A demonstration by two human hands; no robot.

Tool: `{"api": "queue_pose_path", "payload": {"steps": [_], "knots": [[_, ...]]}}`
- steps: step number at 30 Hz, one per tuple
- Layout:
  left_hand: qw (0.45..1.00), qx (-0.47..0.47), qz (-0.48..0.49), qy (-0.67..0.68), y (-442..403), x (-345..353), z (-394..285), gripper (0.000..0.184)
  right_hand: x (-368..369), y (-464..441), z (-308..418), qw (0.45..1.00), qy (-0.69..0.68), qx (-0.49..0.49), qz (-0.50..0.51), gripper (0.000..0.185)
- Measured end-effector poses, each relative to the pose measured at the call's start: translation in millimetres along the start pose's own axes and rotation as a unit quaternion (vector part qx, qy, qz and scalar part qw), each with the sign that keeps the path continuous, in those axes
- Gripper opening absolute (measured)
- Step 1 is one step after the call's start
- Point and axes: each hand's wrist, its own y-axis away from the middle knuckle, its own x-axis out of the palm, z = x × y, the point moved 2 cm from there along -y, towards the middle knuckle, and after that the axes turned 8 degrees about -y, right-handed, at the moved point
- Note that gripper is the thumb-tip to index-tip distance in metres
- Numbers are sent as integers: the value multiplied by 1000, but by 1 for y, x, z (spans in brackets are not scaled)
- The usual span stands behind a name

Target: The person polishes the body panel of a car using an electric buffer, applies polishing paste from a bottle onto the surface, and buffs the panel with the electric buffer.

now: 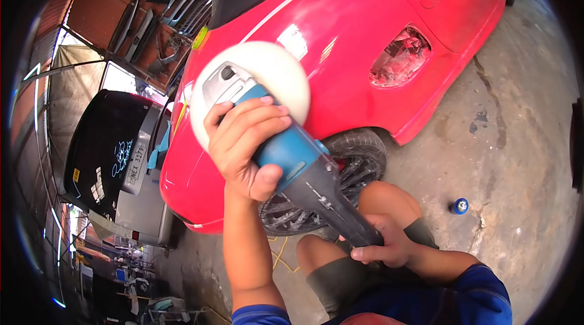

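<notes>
A blue and black power polisher (295, 156) with a grey metal head lies slantwise across the middle of the view. My left hand (246, 142) is closed around its blue body near the head, fingers over the top. Lower right, my right hand (392, 241) grips the black rear handle. The large round white pad (283, 69) is in front of the glossy red car panel (340, 81); the tool hides where they meet, so I cannot tell if they touch. Below the panel, a dusty black wheel (362, 151) shows partly behind the polisher.
In the red bodywork there is a ragged opening (401, 57). A small blue can (460, 206) stands on the concrete floor (517, 142). Yellow cord (279, 256) runs near my knees. At left are a parked grey van (146, 203) and cluttered equipment (131, 276).
</notes>
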Motion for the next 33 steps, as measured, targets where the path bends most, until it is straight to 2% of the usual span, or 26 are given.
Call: {"api": "queue_pose_path", "payload": {"steps": [8, 17, 21, 24, 33], "knots": [[998, 55, 12, 31, -20, 27, -7, 68, -6, 9, 1, 999, -30, -17, -26, 34], [999, -16, 8, -35, 33, -13, -13, 78, -1, 5, -30, 999, 19, 29, 13, 34], [997, -53, 16, -50, 42, -17, -19, 90, -4, 4, -36, 999, 49, 0, 18, 35], [999, -17, 5, -35, 34, -6, -16, 80, -11, 7, -34, 998, 58, -7, 1, 35], [997, 60, 17, 40, -1, 36, -28, 70, -29, 24, -34, 997, 48, 32, -50, 32]]}}
